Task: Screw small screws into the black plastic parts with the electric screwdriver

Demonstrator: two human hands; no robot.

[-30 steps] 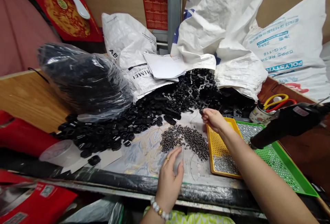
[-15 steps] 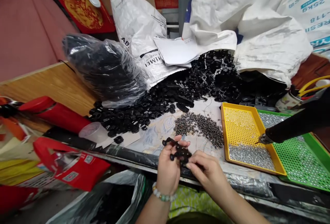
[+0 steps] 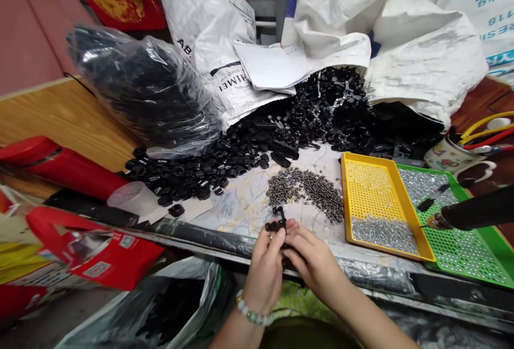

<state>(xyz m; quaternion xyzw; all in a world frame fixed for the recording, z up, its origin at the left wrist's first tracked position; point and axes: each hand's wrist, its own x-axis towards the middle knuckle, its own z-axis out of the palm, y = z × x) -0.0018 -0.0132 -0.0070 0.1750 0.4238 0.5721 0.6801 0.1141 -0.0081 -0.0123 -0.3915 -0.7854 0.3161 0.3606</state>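
Now both hands (image 3: 287, 255) cover more of the black part (image 3: 277, 220).

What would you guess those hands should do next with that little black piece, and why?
Probably twist or snap the black plastic piece apart: both the left hand and the right hand pinch it at the table's edge, clear of the loose black parts.

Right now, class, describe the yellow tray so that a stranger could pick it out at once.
Find the big white sacks spilling black plastic parts. Just in front, right of the pile of small dark screws, lies the yellow tray. Unlike the green tray touching its right side, it is yellow, with silver screws heaped at its near end.
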